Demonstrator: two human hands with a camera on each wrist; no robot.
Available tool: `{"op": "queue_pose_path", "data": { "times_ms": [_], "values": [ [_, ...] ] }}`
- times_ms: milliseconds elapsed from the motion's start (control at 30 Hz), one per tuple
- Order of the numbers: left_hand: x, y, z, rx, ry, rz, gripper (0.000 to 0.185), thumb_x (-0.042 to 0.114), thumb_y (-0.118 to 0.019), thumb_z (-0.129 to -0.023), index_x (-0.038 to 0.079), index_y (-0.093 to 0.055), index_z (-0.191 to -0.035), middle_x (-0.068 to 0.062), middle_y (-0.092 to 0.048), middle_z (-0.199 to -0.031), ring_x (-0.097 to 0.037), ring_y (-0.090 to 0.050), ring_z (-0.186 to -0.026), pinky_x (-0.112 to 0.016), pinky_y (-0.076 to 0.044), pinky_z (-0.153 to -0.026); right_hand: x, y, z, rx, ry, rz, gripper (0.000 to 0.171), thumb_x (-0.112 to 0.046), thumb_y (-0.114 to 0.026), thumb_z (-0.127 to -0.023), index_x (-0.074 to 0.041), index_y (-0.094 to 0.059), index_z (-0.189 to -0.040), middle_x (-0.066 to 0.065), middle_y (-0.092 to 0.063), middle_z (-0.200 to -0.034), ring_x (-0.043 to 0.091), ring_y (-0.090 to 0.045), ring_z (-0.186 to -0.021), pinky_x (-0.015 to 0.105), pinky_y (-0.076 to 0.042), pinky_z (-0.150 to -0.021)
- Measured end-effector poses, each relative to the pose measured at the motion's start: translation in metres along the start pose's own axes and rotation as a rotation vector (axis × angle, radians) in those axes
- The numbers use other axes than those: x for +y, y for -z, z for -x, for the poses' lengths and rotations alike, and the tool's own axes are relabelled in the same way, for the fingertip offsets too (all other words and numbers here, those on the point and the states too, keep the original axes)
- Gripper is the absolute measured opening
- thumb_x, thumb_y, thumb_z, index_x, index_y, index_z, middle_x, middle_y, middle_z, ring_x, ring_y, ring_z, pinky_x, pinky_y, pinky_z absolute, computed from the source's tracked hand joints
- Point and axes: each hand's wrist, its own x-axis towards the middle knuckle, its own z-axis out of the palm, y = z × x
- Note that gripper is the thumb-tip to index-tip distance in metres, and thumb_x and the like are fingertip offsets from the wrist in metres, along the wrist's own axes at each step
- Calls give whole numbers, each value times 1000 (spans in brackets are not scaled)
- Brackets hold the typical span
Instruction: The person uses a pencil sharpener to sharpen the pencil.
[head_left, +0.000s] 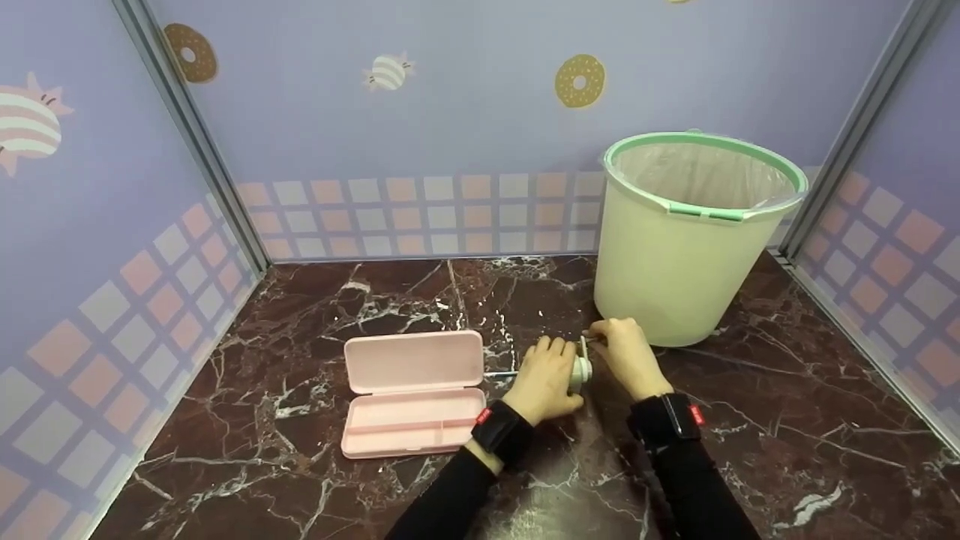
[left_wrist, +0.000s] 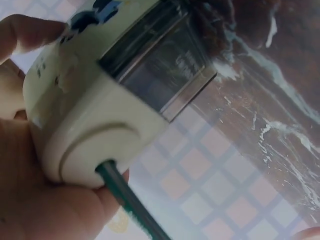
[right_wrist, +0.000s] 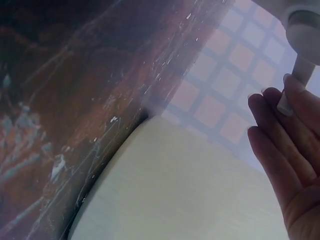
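Dark marble worktop (head_left: 750, 420) meets lilac checked walls. Left hand (head_left: 541, 379) wraps a cream pencil sharpener (left_wrist: 95, 115) holding a green pencil (left_wrist: 125, 200); right hand (head_left: 626, 354) pinches its crank (right_wrist: 302, 67).

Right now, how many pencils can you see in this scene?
1. A green pencil is pushed into the cream sharpener that the left hand holds, beside the open pink pencil case. The case looks empty, though the hands could hide others.

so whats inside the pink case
The open pink case shows a bare tray with one long ridge, and nothing lying in it. Its lid stands folded back. The left hand hides only the table beside its right end.
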Motion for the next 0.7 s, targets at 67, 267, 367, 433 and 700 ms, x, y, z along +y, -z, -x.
{"op": "queue_pose_path", "data": {
  "times_ms": [67,267,367,433,700],
  "values": [
    [-4,2,1,-19,-26,19,66,45,-79,-72,7,-55,-121,-6,-61,-112,-22,-54,-104,-32,-49,-85,-1,0,0,-6,6,-2,8,7,-74,-76,-1,-72,-72,13,-73,-73,32,-69,-68,46,-56,-67],
    [-16,9,2,-34,-101,62,54,40,-83,-73,8,-61,-112,-3,-65,-105,-19,-61,-97,-29,-53,-84,-1,1,2,-23,22,-4,7,7,-75,-76,0,-72,-74,12,-73,-74,30,-69,-69,44,-56,-67],
    [-19,13,-1,-51,-97,117,49,39,-85,-70,10,-64,-104,-2,-69,-101,-19,-66,-93,-30,-55,-83,-1,3,2,-28,19,-2,6,6,-75,-77,0,-73,-76,13,-73,-76,31,-70,-71,45,-56,-69],
    [-20,16,-3,-70,-88,145,47,38,-85,-71,10,-65,-103,-3,-70,-101,-20,-67,-92,-31,-55,-82,-1,4,1,-34,13,-3,5,4,-75,-78,0,-73,-77,13,-74,-77,32,-70,-73,45,-57,-71],
    [-19,19,-2,-93,-95,151,40,34,-76,-78,9,-64,-106,-4,-68,-101,-20,-65,-92,-32,-55,-79,0,5,-1,-53,6,9,6,3,-75,-79,0,-72,-75,12,-73,-75,29,-69,-69,44,-56,-65]
  ]
}}
